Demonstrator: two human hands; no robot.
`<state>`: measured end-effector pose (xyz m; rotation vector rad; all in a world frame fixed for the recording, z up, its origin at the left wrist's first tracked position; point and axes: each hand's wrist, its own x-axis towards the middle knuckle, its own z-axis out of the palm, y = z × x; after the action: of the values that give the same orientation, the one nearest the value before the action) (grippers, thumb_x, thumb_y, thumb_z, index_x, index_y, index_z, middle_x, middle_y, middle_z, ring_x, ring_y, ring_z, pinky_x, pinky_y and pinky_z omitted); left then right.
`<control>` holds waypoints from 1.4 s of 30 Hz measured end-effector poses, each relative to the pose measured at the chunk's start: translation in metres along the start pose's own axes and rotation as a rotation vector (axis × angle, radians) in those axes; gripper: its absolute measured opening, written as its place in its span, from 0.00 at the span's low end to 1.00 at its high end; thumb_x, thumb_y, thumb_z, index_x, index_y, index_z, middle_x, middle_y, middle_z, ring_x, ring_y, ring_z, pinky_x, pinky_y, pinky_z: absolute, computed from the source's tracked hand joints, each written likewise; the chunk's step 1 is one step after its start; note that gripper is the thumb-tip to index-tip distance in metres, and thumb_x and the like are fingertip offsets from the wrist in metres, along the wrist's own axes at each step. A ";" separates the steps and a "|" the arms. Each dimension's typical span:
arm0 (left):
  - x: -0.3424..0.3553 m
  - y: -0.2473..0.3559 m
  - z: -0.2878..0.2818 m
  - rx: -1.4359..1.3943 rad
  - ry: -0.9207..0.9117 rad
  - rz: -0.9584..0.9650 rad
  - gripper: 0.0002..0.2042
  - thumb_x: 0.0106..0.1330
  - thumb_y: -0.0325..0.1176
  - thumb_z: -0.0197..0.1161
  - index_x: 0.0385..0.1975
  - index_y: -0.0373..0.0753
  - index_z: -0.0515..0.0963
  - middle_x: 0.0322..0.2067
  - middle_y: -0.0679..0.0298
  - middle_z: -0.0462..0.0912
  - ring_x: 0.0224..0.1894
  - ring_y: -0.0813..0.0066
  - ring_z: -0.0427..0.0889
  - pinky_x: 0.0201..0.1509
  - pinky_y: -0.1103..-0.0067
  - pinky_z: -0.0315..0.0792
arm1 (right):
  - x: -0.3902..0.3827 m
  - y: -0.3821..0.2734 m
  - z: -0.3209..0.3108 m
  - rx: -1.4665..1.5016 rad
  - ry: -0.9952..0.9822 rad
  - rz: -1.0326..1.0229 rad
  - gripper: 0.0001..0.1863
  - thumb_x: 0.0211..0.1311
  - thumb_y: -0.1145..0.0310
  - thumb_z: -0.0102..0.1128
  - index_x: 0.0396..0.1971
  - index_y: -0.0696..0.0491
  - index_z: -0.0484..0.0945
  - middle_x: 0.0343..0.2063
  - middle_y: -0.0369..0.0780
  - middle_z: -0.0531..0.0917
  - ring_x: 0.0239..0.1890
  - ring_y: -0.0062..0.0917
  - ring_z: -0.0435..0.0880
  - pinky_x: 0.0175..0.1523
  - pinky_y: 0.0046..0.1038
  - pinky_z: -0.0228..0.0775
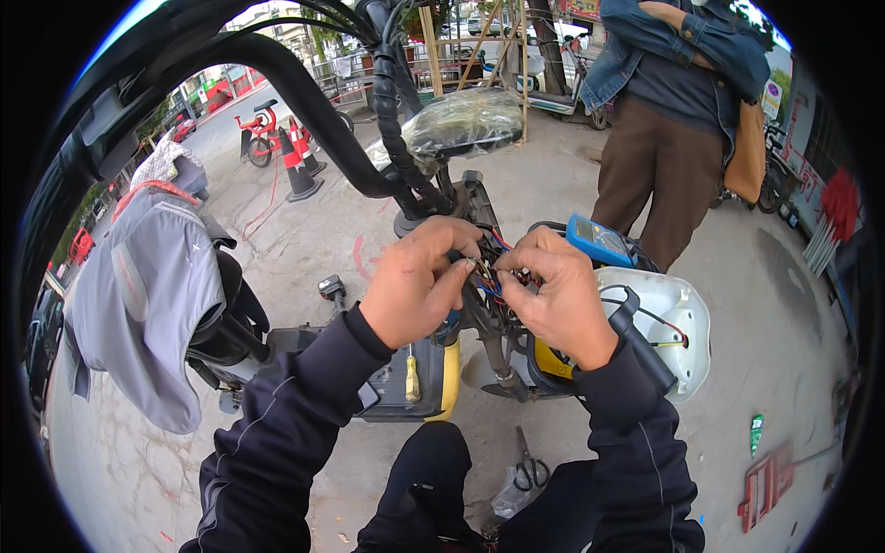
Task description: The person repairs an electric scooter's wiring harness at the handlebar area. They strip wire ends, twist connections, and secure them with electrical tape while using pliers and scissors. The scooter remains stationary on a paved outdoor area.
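Note:
My left hand (419, 281) pinches at a bundle of thin coloured wires (487, 269), thumb against fingers. From the other side my right hand (556, 293) pinches a thin wire in the same bundle. The wires come out of the opened front column (502, 355) of an electric scooter, below its black handlebar (304, 92). Just beyond my right hand rests a blue multimeter (604, 241) with a small screen. To the right of that hand sits a white plastic shell (696, 336) with cables running into it.
A yellow-handled screwdriver (412, 376) lies on the black and yellow footboard (449, 382). On the ground are scissors (529, 468) beside a clear plastic bag (512, 498). A person (659, 129) stands ahead right. A grey cloth (152, 295) drapes a vehicle at left; traffic cones (297, 166) stand behind.

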<state>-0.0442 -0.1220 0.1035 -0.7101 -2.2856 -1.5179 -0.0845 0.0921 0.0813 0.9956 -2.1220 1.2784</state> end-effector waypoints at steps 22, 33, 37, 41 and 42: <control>0.023 0.006 -0.010 -0.003 -0.097 -0.248 0.05 0.75 0.23 0.67 0.45 0.30 0.85 0.26 0.68 0.87 0.18 0.88 0.78 0.22 0.86 0.70 | 0.010 0.006 0.007 0.120 0.020 0.144 0.05 0.59 0.75 0.71 0.34 0.58 0.90 0.28 0.45 0.86 0.26 0.31 0.85 0.33 0.30 0.73; 0.023 0.009 -0.010 0.080 -0.112 -0.206 0.06 0.75 0.25 0.67 0.46 0.30 0.85 0.25 0.68 0.87 0.17 0.89 0.77 0.22 0.86 0.68 | 0.006 0.005 0.008 0.235 -0.026 0.236 0.04 0.65 0.79 0.70 0.38 0.61 0.89 0.28 0.31 0.86 0.27 0.08 0.74 0.32 0.18 0.65; 0.024 0.010 -0.010 0.110 -0.106 -0.194 0.06 0.74 0.25 0.67 0.45 0.30 0.86 0.22 0.68 0.86 0.17 0.89 0.77 0.21 0.86 0.68 | 0.008 0.004 0.008 0.213 -0.007 0.208 0.04 0.62 0.78 0.70 0.36 0.60 0.89 0.28 0.34 0.86 0.26 0.11 0.76 0.32 0.20 0.67; 0.025 0.010 -0.009 0.114 -0.102 -0.181 0.06 0.74 0.25 0.68 0.44 0.31 0.86 0.19 0.69 0.84 0.16 0.89 0.77 0.21 0.86 0.68 | 0.009 0.004 0.007 0.116 0.027 0.139 0.06 0.59 0.76 0.70 0.35 0.59 0.90 0.27 0.39 0.86 0.24 0.17 0.79 0.31 0.24 0.71; 0.025 0.010 -0.009 0.115 -0.100 -0.181 0.06 0.74 0.25 0.68 0.44 0.31 0.86 0.19 0.69 0.84 0.16 0.89 0.77 0.21 0.86 0.68 | 0.009 0.004 0.007 0.110 0.021 0.160 0.06 0.59 0.76 0.70 0.35 0.58 0.91 0.27 0.39 0.85 0.24 0.17 0.79 0.31 0.24 0.71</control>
<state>-0.0591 -0.1216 0.1274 -0.5733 -2.5494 -1.4409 -0.0935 0.0843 0.0825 0.8660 -2.1725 1.4896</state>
